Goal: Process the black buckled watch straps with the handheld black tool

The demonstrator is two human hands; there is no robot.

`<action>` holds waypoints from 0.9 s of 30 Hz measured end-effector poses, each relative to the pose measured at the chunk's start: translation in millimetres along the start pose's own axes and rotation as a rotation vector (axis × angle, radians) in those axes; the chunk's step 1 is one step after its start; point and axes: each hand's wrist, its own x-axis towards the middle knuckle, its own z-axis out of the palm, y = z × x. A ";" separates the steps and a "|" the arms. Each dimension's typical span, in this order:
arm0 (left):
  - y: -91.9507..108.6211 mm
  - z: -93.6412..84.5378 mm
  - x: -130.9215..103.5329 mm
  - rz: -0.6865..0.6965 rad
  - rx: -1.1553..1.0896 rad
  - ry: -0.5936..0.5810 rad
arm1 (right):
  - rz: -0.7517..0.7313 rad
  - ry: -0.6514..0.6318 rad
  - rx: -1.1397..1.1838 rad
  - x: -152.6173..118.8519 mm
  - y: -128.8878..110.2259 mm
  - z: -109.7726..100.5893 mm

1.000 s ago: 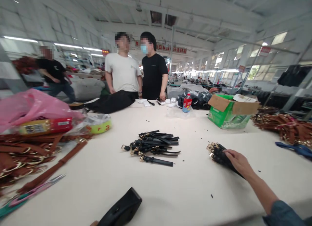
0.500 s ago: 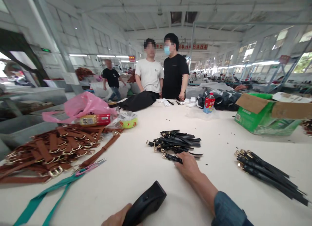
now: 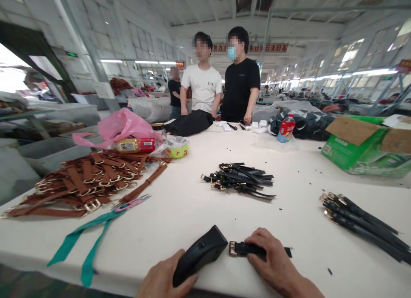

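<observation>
In the head view, my left hand (image 3: 165,274) is wrapped round a black handheld tool (image 3: 202,248) with a squared-off end, shaped like a hair clipper. My right hand (image 3: 278,261) grips a short black strap (image 3: 242,248) with a gold buckle, close to the table top. The buckle lies just right of the tool's blunt end, with a small gap between them. Beyond my hands is a heap of similar black straps (image 3: 240,178). A neater bundle of black straps (image 3: 362,225) rests at the right.
Brown straps with metal rings (image 3: 93,174) are heaped on the left, beside pink-handled scissors (image 3: 133,203) on a teal ribbon (image 3: 75,240). A green carton (image 3: 356,148), a red-capped bottle (image 3: 286,129) and a pink bag (image 3: 123,124) stand farther back. Two people face the table's far side.
My right hand has drawn one black strap from the heap back toward me, beside the tool. The view has shifted, and the person in the background has moved right.
</observation>
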 end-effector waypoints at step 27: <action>131.1 -47.3 29.3 0.254 0.552 -0.359 | 0.019 0.044 -0.014 -28.6 12.1 -18.7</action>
